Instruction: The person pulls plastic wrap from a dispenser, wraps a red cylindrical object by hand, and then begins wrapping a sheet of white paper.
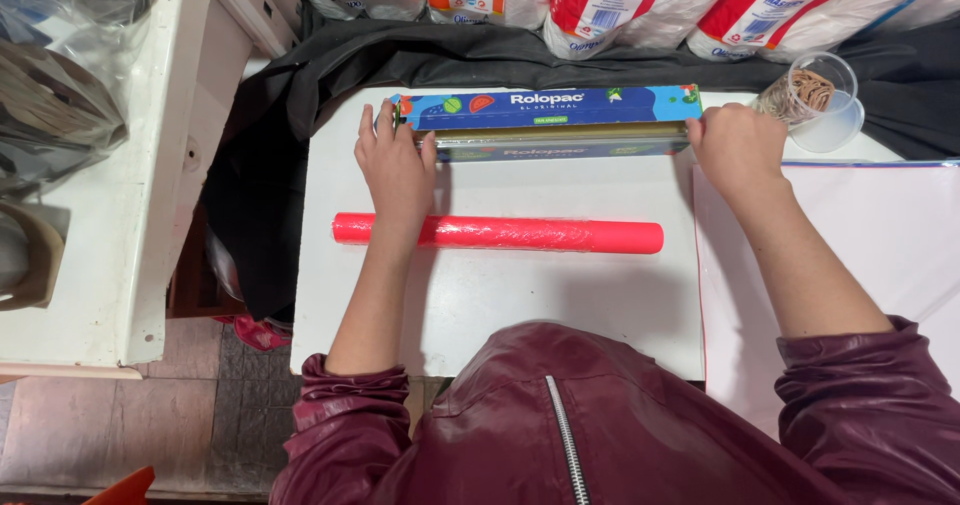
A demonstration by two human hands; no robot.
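A long blue cling-film box (545,120) lies across the far side of a white board (500,295). My left hand (395,165) rests flat on the box's left end, fingers spread. My right hand (735,145) grips the box's right end. A bright pink roll (540,234) wrapped in clear film lies on the board just nearer to me, parallel to the box; my left forearm crosses over its left part.
A clear plastic cup (815,100) holding rubber bands lies beside my right hand. Pale pink sheets (880,235) lie at the right. Wrapped paper rolls (600,5) stand behind on black cloth (330,75). A white counter (130,165) stands at the left.
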